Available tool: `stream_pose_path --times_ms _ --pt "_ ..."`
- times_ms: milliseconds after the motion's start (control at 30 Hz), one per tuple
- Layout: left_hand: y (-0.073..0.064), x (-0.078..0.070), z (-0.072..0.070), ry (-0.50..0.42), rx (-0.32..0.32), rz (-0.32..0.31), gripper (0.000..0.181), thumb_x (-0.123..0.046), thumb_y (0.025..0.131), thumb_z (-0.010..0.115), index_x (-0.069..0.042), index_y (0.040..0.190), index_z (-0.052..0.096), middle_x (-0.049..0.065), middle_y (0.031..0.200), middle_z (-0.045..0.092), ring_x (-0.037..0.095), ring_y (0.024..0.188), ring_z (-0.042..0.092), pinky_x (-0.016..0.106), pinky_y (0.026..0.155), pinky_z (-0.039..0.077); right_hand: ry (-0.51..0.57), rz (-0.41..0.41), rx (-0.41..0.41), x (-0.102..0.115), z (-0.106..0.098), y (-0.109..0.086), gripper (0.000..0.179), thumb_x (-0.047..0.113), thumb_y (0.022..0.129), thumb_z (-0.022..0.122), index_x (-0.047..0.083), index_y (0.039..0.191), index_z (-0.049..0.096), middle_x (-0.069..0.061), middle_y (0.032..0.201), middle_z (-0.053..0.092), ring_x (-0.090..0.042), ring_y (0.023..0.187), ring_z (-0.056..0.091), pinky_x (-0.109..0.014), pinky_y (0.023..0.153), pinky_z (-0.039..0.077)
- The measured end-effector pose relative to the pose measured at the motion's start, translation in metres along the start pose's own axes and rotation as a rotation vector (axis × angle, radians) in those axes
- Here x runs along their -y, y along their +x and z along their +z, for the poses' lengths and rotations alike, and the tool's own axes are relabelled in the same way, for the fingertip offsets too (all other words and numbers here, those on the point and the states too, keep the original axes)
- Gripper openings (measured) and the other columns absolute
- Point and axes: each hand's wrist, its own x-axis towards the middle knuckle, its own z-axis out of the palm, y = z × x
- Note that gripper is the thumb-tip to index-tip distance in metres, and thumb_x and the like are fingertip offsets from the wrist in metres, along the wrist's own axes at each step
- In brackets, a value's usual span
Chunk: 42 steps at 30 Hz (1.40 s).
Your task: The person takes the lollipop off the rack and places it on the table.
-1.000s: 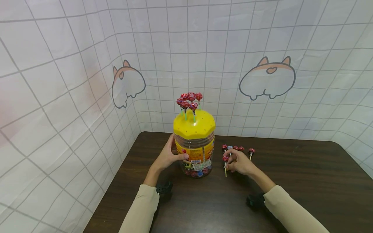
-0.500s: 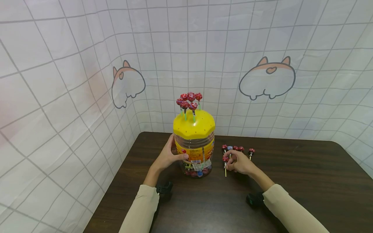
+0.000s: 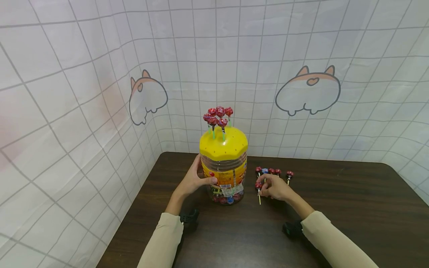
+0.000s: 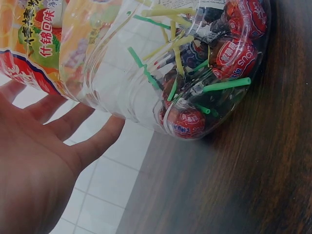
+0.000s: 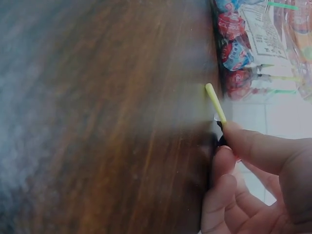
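Note:
A clear plastic candy jar (image 3: 222, 175) with a yellow lid (image 3: 228, 143) stands on the table. My left hand (image 3: 194, 178) holds the jar's left side, thumb across the orange label and fingers round the back. Several red-wrapped lollipops (image 3: 220, 111) stand upright in the lid on green sticks. More lollipops (image 4: 234, 57) lie loose in the jar's bottom. To the right of the jar, my right hand (image 3: 275, 187) pinches a red lollipop (image 3: 258, 185) low over the table, its yellow stick (image 5: 215, 102) pointing toward the person. In the right wrist view the fingers hide that lollipop's head.
Several lollipops (image 3: 271, 171) lie in a row beyond the right hand, one of them blue. Another red lollipop (image 3: 289, 174) lies apart at the row's right. A white grid-patterned curtain (image 3: 254, 74) hangs behind the dark wooden table (image 3: 335, 201).
The red lollipop in the right hand has shifted slightly toward the person, its head a little lower. My left hand and the jar have stayed put.

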Motion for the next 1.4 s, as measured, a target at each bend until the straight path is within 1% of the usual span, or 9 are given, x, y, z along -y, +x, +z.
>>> stream_pose_path --times_ms 200,500,633,733,867,967,1100,1200,1400 --pt "0.001 0.001 0.000 0.002 -0.003 0.004 0.091 -0.026 0.088 0.082 -0.032 0.158 0.025 0.007 0.148 0.047 0.032 0.129 0.055 0.056 0.107 0.051 -0.002 0.001 0.001 0.001 0.000 0.001 0.035 0.001 0.090 0.074 0.000 0.121 0.060 -0.009 0.078 0.065 -0.017 0.062 0.052 -0.030 0.053 0.045" --pt "0.000 0.001 0.000 -0.001 0.000 0.001 0.091 -0.026 0.088 0.082 -0.032 0.158 0.024 0.007 0.147 0.048 0.031 0.129 0.055 0.056 0.107 0.051 0.002 -0.013 0.010 0.001 -0.002 -0.002 0.039 0.005 0.091 0.075 -0.001 0.126 0.060 -0.012 0.080 0.064 -0.018 0.064 0.054 -0.030 0.056 0.048" --pt "0.001 0.002 0.000 0.001 0.001 0.000 0.091 -0.026 0.088 0.082 -0.033 0.158 0.024 0.006 0.148 0.047 0.032 0.130 0.054 0.057 0.107 0.051 0.013 -0.037 0.029 0.003 -0.010 -0.005 0.042 0.004 0.093 0.072 -0.004 0.131 0.056 -0.015 0.083 0.063 -0.019 0.066 0.056 -0.031 0.059 0.051" --pt "0.002 0.002 0.000 0.002 -0.001 0.001 0.091 -0.026 0.088 0.082 -0.032 0.158 0.024 0.007 0.148 0.047 0.033 0.130 0.054 0.057 0.107 0.051 0.029 -0.069 0.029 0.011 -0.021 -0.007 0.042 0.004 0.095 0.069 -0.006 0.133 0.054 -0.016 0.085 0.064 -0.022 0.069 0.058 -0.032 0.061 0.053" --pt "0.001 0.002 0.000 0.000 -0.003 0.002 0.091 -0.026 0.088 0.082 -0.032 0.158 0.024 0.007 0.148 0.047 0.033 0.131 0.053 0.057 0.107 0.050 0.014 -0.127 -0.009 0.039 -0.039 -0.010 0.039 0.011 0.098 0.069 -0.001 0.133 0.057 -0.015 0.090 0.066 -0.022 0.072 0.060 -0.031 0.062 0.054" --pt "0.001 0.002 0.000 -0.005 0.001 0.003 0.092 -0.026 0.088 0.082 -0.032 0.159 0.024 0.007 0.148 0.047 0.032 0.131 0.054 0.057 0.107 0.050 0.002 -0.175 -0.049 0.068 -0.051 -0.012 0.035 0.018 0.100 0.068 0.007 0.131 0.060 -0.016 0.095 0.067 -0.020 0.075 0.061 -0.030 0.063 0.054" --pt "0.001 0.001 0.000 -0.008 0.004 0.007 0.092 -0.028 0.088 0.082 -0.033 0.158 0.024 0.007 0.147 0.048 0.032 0.130 0.055 0.057 0.106 0.051 0.012 -0.248 -0.113 0.111 -0.063 -0.014 0.031 0.024 0.100 0.067 0.011 0.128 0.062 -0.015 0.100 0.067 -0.020 0.083 0.065 -0.028 0.071 0.058" --pt "0.001 0.001 0.000 -0.008 0.006 0.010 0.091 -0.029 0.087 0.082 -0.033 0.158 0.024 0.007 0.147 0.048 0.031 0.130 0.055 0.056 0.106 0.052 0.006 -0.314 -0.177 0.140 -0.066 -0.014 0.030 0.025 0.100 0.068 0.011 0.126 0.064 -0.013 0.102 0.067 -0.023 0.089 0.065 -0.027 0.077 0.058" --pt "0.002 0.002 0.000 -0.013 0.012 0.018 0.092 -0.025 0.088 0.082 -0.031 0.159 0.023 0.007 0.149 0.046 0.031 0.131 0.054 0.054 0.106 0.052 0.038 -0.440 -0.292 0.184 -0.056 -0.004 0.028 0.024 0.099 0.068 0.010 0.123 0.066 -0.010 0.107 0.071 -0.023 0.091 0.065 -0.025 0.076 0.057"
